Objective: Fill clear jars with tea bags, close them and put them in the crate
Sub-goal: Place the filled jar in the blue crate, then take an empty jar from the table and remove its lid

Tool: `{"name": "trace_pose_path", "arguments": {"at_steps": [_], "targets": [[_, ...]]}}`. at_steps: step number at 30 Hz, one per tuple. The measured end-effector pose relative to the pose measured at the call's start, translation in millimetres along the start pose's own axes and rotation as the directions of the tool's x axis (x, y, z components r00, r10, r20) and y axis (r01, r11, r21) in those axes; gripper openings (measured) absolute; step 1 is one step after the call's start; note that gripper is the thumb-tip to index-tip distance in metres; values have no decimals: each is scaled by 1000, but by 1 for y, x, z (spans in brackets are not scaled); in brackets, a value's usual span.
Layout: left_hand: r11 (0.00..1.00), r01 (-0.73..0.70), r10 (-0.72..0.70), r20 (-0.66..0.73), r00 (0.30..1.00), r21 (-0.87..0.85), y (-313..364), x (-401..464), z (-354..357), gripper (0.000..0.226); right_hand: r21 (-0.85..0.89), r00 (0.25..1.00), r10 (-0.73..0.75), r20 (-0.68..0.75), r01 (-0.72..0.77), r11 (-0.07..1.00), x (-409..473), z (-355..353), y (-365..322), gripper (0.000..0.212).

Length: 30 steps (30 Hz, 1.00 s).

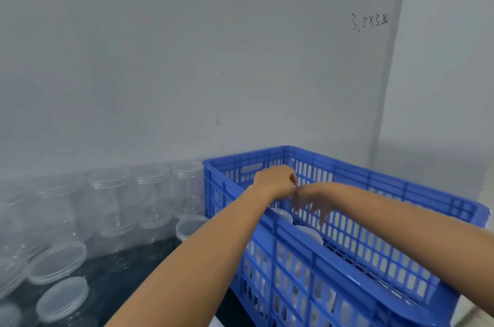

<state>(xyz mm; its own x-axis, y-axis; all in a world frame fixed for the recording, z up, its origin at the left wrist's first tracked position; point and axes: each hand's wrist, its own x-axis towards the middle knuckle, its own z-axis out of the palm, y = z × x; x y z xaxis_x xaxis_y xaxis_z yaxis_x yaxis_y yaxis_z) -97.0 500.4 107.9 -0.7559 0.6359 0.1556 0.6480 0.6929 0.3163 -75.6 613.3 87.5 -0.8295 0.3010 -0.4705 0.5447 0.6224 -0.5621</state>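
Head view looks down on a blue slatted crate (347,259) at the right end of a dark tabletop (149,267), with both forearms reaching over its near long wall. Inside, along that near wall, two lidded jars stand upright with pale lids showing: one (282,213) directly below the hands and a second (310,234) just beside it toward the crate's right end; more jar bodies show dimly through the slats lower down. Rows of clear jars (112,203) stand to the left of the crate against the back wall, some stacked, others nearer with lids on; no tea bags can be made out in them.

Above the crate's far left corner, the left hand (275,182) is loosely curled, and I cannot tell whether it holds anything. The right hand (312,206) hangs with fingers drooping downward and spread, holding nothing. It is blurred.

Both hands sit above the jar lids, so the placed jars lie straight down from them. The unfilled jars lie well apart to the left, nearer the left arm, which is likely the one to fetch next.
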Motion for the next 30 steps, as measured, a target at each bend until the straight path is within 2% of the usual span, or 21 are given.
{"name": "trace_pose_path", "arguments": {"at_steps": [2, 5, 8, 11, 16, 20, 22, 26, 30], "targets": [[981, -1, -41, -217, 975, -192, -1, -14, -12, 37, 186, 985, -169, -43, 174, 967, -18, -3, -20, 18], [868, -79, -177, -455, 873, -490, -14, -39, -29, 37, 313, 927, -331, -179, 372, 874, -50, 3, -55, 15], [740, -196, -293, -570, 767, -643, -38, -70, -35, 32, 403, 852, -461, -249, 524, 750, -81, 19, -92, 17], [705, -205, -367, -597, 713, -678, -73, -103, -32, 28, 424, 826, -541, -155, 551, 719, -104, 51, -122, 22], [639, -35, -517, -462, 720, -768, -142, -154, -4, 34, 291, 868, -497, -17, 480, 828, -101, 125, -138, 14], [535, 151, -615, -260, 745, -832, -186, -178, 34, 28, 274, 928, -370, -39, 366, 889, -72, 171, -129, 4], [498, 215, -647, -195, 737, -840, -202, -187, 50, 27, 278, 947, -314, -65, 319, 906, -55, 182, -121, 15], [441, 323, -655, -55, 753, -837, -226, -195, 74, 26, 342, 982, -184, -41, 187, 921, -27, 183, -107, 54], [386, 346, -620, 37, 784, -855, -238, -181, 81, 37, 399, 991, -119, -66, 135, 907, -6, 183, -105, 64]]}}
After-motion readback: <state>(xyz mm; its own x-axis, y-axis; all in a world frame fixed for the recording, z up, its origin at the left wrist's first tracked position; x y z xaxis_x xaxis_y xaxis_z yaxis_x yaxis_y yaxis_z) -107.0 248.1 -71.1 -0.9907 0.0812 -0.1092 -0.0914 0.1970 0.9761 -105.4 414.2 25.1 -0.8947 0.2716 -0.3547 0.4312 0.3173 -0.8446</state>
